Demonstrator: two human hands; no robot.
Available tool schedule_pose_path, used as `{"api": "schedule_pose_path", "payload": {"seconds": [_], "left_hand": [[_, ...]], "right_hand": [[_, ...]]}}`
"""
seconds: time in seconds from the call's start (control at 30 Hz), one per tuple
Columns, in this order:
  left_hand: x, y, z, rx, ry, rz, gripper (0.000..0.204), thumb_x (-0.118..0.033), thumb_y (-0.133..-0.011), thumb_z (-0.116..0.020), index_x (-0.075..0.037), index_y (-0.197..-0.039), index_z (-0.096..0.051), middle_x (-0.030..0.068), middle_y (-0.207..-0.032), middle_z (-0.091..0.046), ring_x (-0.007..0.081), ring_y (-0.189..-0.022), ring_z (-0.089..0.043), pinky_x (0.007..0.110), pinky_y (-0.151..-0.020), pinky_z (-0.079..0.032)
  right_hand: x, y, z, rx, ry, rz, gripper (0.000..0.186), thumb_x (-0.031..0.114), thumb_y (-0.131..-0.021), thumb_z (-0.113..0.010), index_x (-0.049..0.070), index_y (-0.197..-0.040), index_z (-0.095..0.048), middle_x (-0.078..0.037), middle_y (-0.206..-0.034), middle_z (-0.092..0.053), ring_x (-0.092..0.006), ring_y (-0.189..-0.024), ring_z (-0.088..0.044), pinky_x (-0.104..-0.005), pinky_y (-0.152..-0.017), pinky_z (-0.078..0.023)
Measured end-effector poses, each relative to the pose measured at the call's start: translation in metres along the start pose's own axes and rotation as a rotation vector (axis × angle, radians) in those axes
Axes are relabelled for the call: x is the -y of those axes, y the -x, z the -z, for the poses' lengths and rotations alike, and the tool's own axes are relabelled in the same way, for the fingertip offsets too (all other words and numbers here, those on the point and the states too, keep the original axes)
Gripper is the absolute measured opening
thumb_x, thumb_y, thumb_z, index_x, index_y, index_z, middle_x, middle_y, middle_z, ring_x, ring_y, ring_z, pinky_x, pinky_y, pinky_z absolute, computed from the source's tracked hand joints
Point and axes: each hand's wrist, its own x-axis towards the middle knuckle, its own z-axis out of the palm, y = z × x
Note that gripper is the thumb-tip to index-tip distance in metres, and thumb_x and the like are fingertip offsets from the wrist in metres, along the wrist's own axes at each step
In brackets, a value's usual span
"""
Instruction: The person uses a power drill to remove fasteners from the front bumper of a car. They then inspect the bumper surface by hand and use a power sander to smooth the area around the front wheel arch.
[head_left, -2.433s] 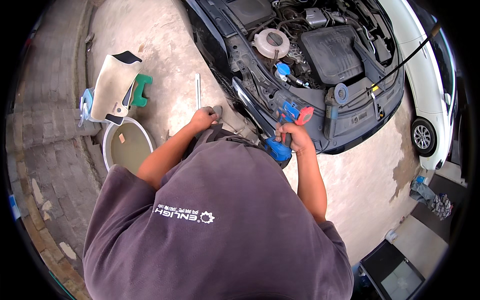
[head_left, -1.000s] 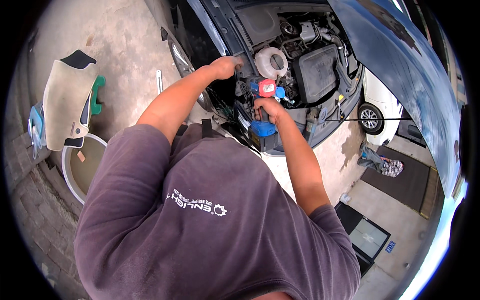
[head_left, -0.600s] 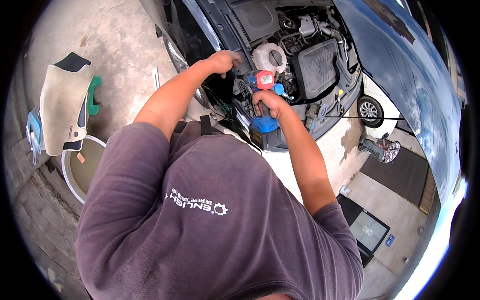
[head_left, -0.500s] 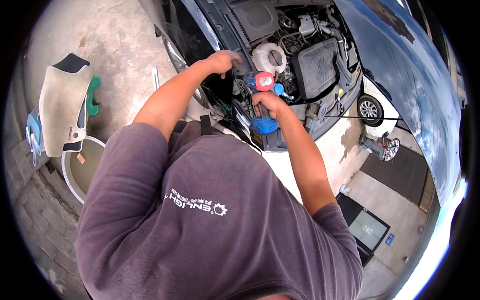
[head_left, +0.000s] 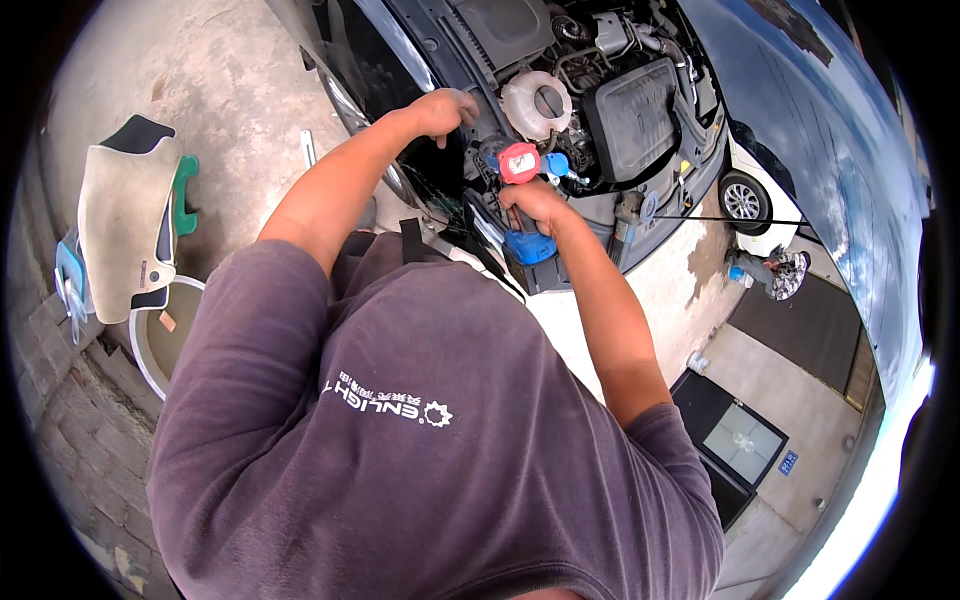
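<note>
Two bare hands work in the open engine bay of a car (head_left: 640, 110), seen from the head camera looking down over a person in a grey-purple shirt (head_left: 420, 440). Left hand (head_left: 445, 105): fingers curled over the near edge of the bay, beside a translucent white round reservoir (head_left: 535, 100); whether it grips anything cannot be told. Right hand (head_left: 535, 205): closed around a tool, its red round gauge (head_left: 518, 162) just above the fingers and a blue part (head_left: 528, 247) just below the hand. A small blue fitting (head_left: 556, 165) lies right of the gauge. Raised dark hood (head_left: 800, 140): upper right, held by a thin prop rod (head_left: 730, 218). On the concrete ground at left: a beige floor mat (head_left: 125, 230) and a round white basin (head_left: 160, 335).
</note>
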Motion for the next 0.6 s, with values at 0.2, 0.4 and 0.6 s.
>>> {"api": "schedule_pose_path", "payload": {"seconds": [0.2,0.4,0.6], "left_hand": [[-0.006,-0.001,-0.007,-0.012,-0.120,0.026,0.046,0.006,-0.086,-0.045,0.007,-0.131,-0.058,0.0238,-0.122,-0.073,0.0307,-0.061,-0.075,0.036,-0.058,-0.061],[-0.043,-0.017,-0.022,0.152,-0.537,0.327,0.037,0.002,-0.089,-0.046,0.013,-0.121,-0.061,0.0274,-0.107,-0.073,0.0335,-0.065,-0.076,0.043,-0.052,-0.060],[-0.064,-0.022,-0.062,0.020,-0.676,0.452,0.025,-0.006,-0.096,-0.055,0.007,-0.095,-0.076,0.0204,-0.087,-0.078,0.0325,-0.075,-0.079,0.047,-0.063,-0.063]], "right_hand": [[-0.020,-0.004,0.005,0.002,-0.043,0.058,0.007,0.008,-0.078,-0.069,0.003,-0.078,-0.064,-0.010,-0.068,-0.062,-0.0223,-0.054,-0.059,-0.0362,-0.053,-0.047],[-0.058,-0.018,0.010,0.041,-0.381,0.031,0.005,0.009,-0.080,-0.068,0.005,-0.080,-0.064,-0.010,-0.069,-0.062,-0.0236,-0.056,-0.059,-0.0378,-0.054,-0.050],[-0.079,-0.023,-0.005,0.044,-0.550,0.075,0.007,0.009,-0.080,-0.068,0.004,-0.077,-0.064,-0.012,-0.066,-0.061,-0.0258,-0.053,-0.059,-0.0394,-0.054,-0.051]]}}
